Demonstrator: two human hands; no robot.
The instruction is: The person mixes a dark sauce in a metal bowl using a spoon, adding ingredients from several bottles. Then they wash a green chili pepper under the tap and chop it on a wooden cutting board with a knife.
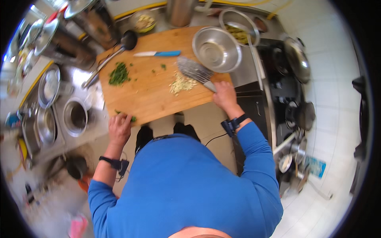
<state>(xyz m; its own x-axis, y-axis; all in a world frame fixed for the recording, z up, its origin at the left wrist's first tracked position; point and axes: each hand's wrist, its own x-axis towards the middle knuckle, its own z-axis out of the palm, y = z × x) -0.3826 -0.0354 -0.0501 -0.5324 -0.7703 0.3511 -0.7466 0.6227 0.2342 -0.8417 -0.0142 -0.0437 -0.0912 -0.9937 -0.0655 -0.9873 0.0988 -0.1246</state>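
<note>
My right hand (225, 94) is closed around the grey handle of a cleaver (195, 71) at the right edge of a wooden cutting board (148, 96). The cleaver's wet-looking blade reaches over the board, beside a pile of chopped garlic (182, 83). At the board's near left corner is my left hand (119, 126), its fingertips by some green bits; whether it grips anything cannot be told. Chopped green herbs (119, 74) form a heap on the left. A knife with a blue handle (166, 53) lies across the upper part, and a steel bowl (216, 50) rests at the upper right.
A black ladle (129, 40) lies over the board's upper left edge. Behind the board stand a bowl of pale pieces (145, 22) and a steel bowl of green food (238, 33). Metal basins (75, 116) line the left counter; a dark stove (282, 86) with pans is at right.
</note>
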